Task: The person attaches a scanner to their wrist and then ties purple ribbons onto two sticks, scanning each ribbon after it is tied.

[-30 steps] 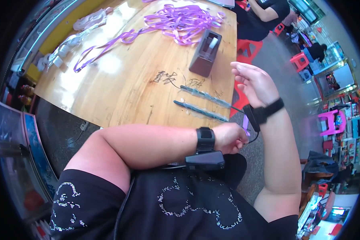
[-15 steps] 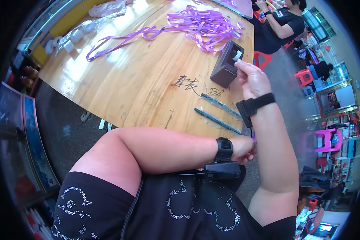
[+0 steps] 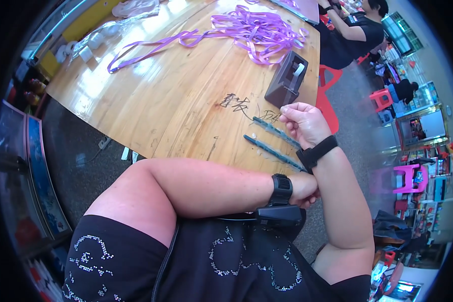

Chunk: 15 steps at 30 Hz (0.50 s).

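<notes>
My right hand (image 3: 305, 121) is raised over the table's right edge, thumb and finger pinched on the end of a faint strip of clear tape. That strip runs down from the black tape dispenser (image 3: 278, 94), which holds a white-cored roll (image 3: 298, 70). Close to my body, my left hand (image 3: 303, 189) is closed, partly covered by my right forearm; what its fingers hold is hidden. Two slim dark-teal sticks (image 3: 272, 152) with clear film around them lie side by side on the wooden table (image 3: 186, 110), just left of my hands.
A tangled heap of purple lanyards (image 3: 259, 32) covers the far part of the table. White rolls (image 3: 88, 54) and clear plastic lie far left. Beyond the right edge stand a red stool (image 3: 328, 108) and a seated person (image 3: 355, 35); a pink stool (image 3: 410, 178) stands farther right.
My right hand has moved from the dispenser's roll down toward me, drawing tape out. My left hand has barely moved; the bit of purple beside it is now out of sight.
</notes>
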Each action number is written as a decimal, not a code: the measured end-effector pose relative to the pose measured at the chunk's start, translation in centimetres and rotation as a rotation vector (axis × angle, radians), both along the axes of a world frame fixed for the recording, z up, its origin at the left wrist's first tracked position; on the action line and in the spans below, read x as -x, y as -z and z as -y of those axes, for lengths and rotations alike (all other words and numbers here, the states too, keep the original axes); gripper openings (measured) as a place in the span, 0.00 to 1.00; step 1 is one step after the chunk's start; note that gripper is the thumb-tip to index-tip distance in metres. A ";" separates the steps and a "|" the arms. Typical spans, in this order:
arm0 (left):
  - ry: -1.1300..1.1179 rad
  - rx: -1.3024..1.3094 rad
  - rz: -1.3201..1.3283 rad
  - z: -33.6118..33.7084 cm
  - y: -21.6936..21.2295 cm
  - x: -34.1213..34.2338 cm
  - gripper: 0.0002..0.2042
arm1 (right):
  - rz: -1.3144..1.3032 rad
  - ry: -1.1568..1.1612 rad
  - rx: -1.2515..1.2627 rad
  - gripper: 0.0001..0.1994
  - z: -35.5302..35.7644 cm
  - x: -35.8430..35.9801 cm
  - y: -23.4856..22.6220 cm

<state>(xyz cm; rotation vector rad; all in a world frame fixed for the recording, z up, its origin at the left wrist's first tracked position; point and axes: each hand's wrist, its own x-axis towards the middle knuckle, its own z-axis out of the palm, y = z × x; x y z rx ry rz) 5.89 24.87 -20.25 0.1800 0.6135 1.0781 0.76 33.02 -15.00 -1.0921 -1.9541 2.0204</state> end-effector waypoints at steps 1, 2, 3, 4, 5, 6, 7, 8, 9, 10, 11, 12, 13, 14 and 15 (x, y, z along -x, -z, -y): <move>0.008 0.015 0.002 -0.1 0.3 -0.1 0.09 | 0.046 0.010 -0.042 0.02 -0.2 -0.1 0.2; 0.009 0.015 0.002 -0.2 0.6 -0.3 0.09 | 0.046 0.011 -0.042 0.02 -0.3 -0.2 0.1; 0.025 0.016 -0.012 -0.3 0.7 -0.3 0.07 | 0.064 -0.001 -0.057 0.02 -0.4 -0.2 0.1; 0.042 0.016 -0.026 -0.4 0.9 -0.4 0.05 | 0.081 -0.011 -0.071 0.02 -0.5 -0.3 0.0; 0.045 0.017 -0.025 -0.4 1.1 -0.4 0.05 | 0.083 -0.007 -0.070 0.02 -0.7 -0.4 0.1; 0.084 -0.004 -0.023 -0.4 1.1 -0.3 0.03 | 0.169 -0.123 -0.150 0.03 -1.0 -0.6 0.1; 0.126 -0.024 -0.021 -0.5 1.1 -0.1 0.04 | 0.257 -0.237 -0.227 0.03 -1.4 -0.9 0.1; 0.144 -0.026 -0.020 -0.5 1.1 -0.1 0.04 | 0.261 -0.219 -0.227 0.03 -1.8 -1.1 -0.3; 0.119 -0.006 -0.047 -0.4 0.4 0.0 0.04 | 0.138 -0.240 -0.301 0.03 -2.3 -1.6 -1.2; 0.086 0.022 -0.069 -0.1 0.3 0.1 0.04 | 0.016 -0.270 -0.368 0.04 -2.5 -2.1 -2.0; 0.078 0.023 -0.018 -0.1 0.8 0.2 0.06 | 0.043 -0.306 -0.389 0.04 -2.6 -2.7 -3.4; 0.023 0.048 -0.017 0.0 0.7 0.3 0.03 | 0.071 -0.336 -0.417 0.05 -3.0 -3.4 -4.8; 0.025 0.051 -0.002 0.0 0.6 0.4 0.03 | 0.058 -0.378 -0.462 0.07 -3.5 -4.4 -5.5; 0.025 0.054 0.012 0.0 0.6 0.5 0.03 | 0.071 -0.352 -0.461 0.07 -4.2 -5.8 -5.5; 0.024 0.070 0.006 0.1 0.4 0.7 0.04 | 0.148 -0.438 -0.427 0.08 -4.9 -7.0 -5.5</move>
